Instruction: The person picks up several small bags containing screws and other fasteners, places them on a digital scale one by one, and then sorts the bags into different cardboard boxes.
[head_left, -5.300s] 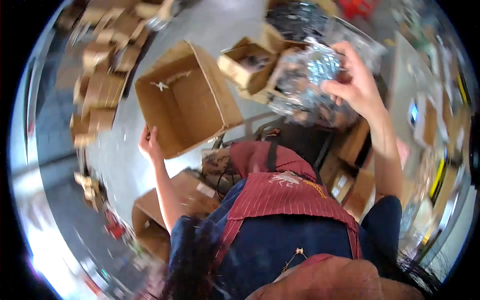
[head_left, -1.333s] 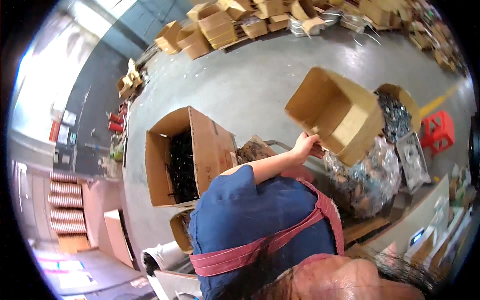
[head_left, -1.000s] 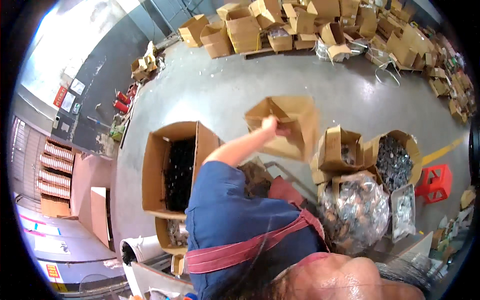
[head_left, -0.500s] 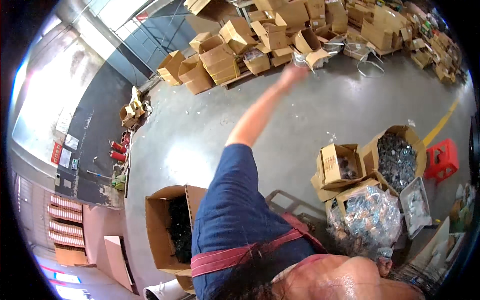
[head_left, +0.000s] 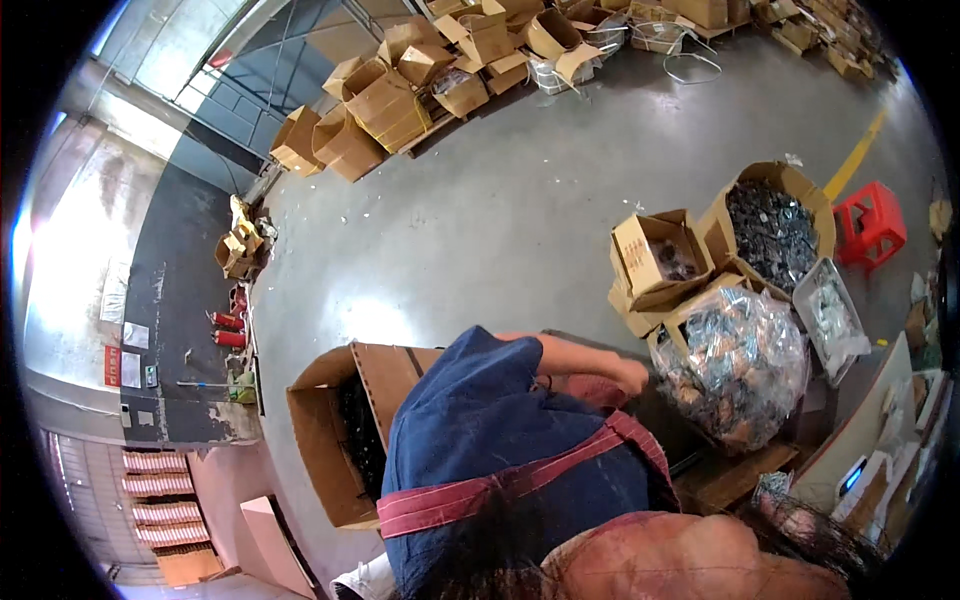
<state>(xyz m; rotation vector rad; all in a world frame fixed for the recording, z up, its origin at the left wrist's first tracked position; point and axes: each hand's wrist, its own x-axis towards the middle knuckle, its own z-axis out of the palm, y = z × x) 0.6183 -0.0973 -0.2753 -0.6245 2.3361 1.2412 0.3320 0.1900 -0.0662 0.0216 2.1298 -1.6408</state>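
Note:
My left arm, in a blue sleeve [head_left: 455, 410], bends across the front of my body. At its end my left hand [head_left: 630, 376] hangs beside the dark red apron cloth [head_left: 597, 390]; its fingers are turned away, so a grip does not show. Just right of it bulges a clear plastic bag [head_left: 745, 365] with brownish pieces inside, set in a carton; I see a gap between hand and bag. My right hand cannot be made out among the hair and clutter at the lower right.
Left of my sleeve stands an open carton [head_left: 320, 440] of dark pieces. At the right are a small carton [head_left: 645, 265], a large carton of dark parts [head_left: 770, 235], a white tray [head_left: 832, 318] and a red stool [head_left: 870, 225]. Cardboard boxes [head_left: 385, 108] line the far side.
My left arm, stretched far forward before with its hand blurred, has folded back toward my body and to the right. The whole view has shifted, and the far boxes sit higher in it.

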